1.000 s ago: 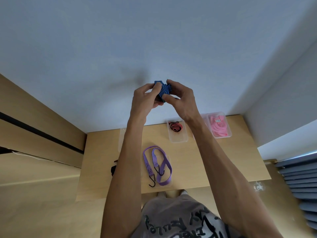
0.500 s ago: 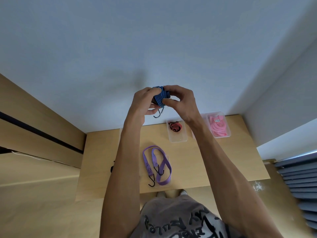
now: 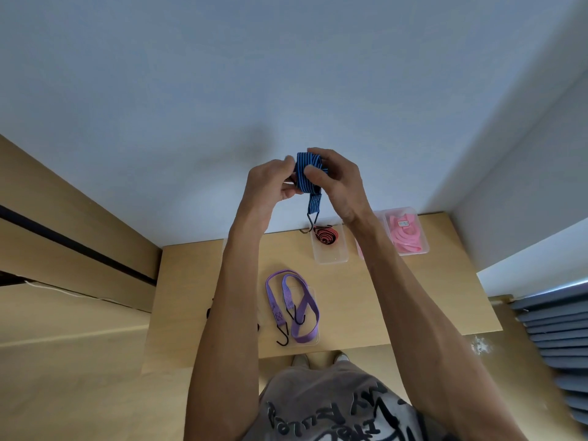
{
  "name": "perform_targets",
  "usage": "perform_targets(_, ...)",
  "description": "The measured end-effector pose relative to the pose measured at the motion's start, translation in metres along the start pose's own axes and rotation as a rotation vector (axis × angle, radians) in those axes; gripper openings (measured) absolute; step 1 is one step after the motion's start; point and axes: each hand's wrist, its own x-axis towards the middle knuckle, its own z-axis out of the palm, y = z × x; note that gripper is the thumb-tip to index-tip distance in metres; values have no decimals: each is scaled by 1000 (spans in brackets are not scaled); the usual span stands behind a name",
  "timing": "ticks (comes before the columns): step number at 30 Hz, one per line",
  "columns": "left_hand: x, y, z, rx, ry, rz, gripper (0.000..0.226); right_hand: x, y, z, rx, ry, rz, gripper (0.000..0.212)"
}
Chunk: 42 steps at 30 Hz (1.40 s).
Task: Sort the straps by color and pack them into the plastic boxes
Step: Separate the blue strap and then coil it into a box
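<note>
At lower centre a purple hooked strap (image 3: 292, 305) lies on the wooden table (image 3: 397, 300). Behind it, one clear plastic box (image 3: 329, 248) holds a coiled red-and-black strap (image 3: 326, 236), and another clear box (image 3: 407, 232) holds pink straps (image 3: 405, 233). Mid-frame, the left hand (image 3: 270, 183) and right hand (image 3: 337, 183) pinch the rolled blue-and-black striped strap (image 3: 307, 173) with curled fingers, its hook dangling.

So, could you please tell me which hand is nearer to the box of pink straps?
Right. The right hand is raised just left of the pink straps' box; the left hand is farther left.

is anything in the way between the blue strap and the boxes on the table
Nothing visible. Both hands, left hand and right hand, hold the rolled blue strap above the table. The clear box holding the red strap is uncovered below.
</note>
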Motion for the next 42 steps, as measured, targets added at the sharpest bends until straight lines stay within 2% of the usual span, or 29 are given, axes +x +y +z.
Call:
perform_targets(4,-4,-4,-1,-66,-9,47,24,3,0,-3,72,57,4,28)
perform_targets(8,-2,-2,0,63,55,46,16,0,2,0,52,54,10,36)
perform_targets(13,-3,-1,1,193,65,104,20,-2,5,2,-16,64,-39,30)
perform_targets(18,-5,-4,5,276,35,242,19,4,0,1,-103,30,-61,24)
perform_targets(21,-6,-7,8,348,55,320,18,7,0,1,-126,20,-10,24)
perform_targets(28,-6,-17,12,379,114,391,17,9,0,9,-128,86,101,40)
perform_targets(36,-2,-25,12,507,220,548,13,9,-2,12,-38,54,256,64)
perform_targets(39,-3,-24,13,480,222,497,13,9,-2,16,-29,98,254,63)
perform_targets(42,-1,-17,11,354,158,306,17,4,5,19,-97,173,147,50)
